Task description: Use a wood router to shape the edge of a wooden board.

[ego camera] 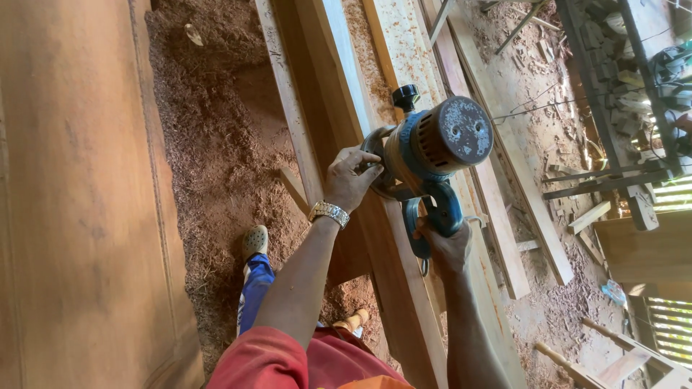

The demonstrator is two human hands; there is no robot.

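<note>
Both hands grip dusty blue router (429, 155) on long plank (393, 252): left hand (351, 180) w/ base, right hand (443, 241) round handle.

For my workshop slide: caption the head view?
Both hands grip a blue power tool on a long plank.

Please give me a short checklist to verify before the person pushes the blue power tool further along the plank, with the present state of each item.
1. Right hand wrapped around the rear handle of the blue power tool: ok.
2. Left hand steadying the tool's front base, fingers on the housing: ok.
3. Tool seated on the long plank: ok, it rests on the top face.
4. Fingers clear of the cutter: cannot tell, the cutter is hidden under the body.
5. Plank clamped or fixed: cannot tell, no clamp is visible.
6. Footing: not ok, the foot in a light clog stands on loose sawdust.
</note>
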